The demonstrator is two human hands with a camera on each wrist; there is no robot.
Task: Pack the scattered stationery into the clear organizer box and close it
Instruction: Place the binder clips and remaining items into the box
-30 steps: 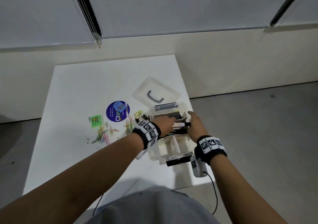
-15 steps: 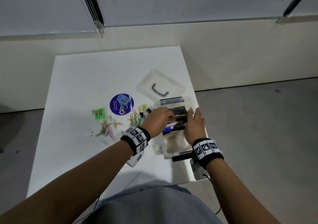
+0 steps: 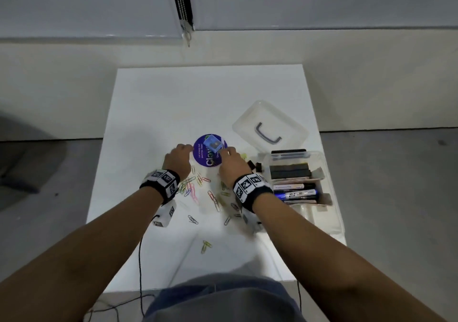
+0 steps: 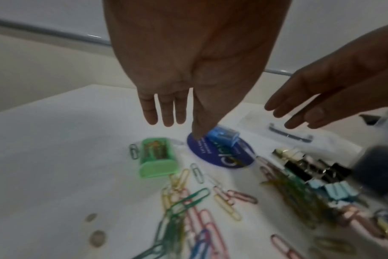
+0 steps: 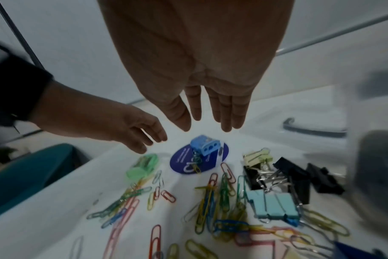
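Note:
The clear organizer box stands at the table's right edge with markers and black blocks inside. Its lid lies upside down behind it. A blue sharpener sits on a round purple sticker. My right hand hovers open just right of the blue sharpener, fingers straight. My left hand hovers open to its left, above a green sharpener. Coloured paper clips and binder clips lie scattered below both wrists.
Black binder clips lie between the right hand and the box. A few stray paper clips lie nearer the table's front edge. The box stands close to the right table edge. A grey floor surrounds the white table.
Both hands have left the box and moved left to hover over the purple sticker and sharpeners. The markers now lie in the box.

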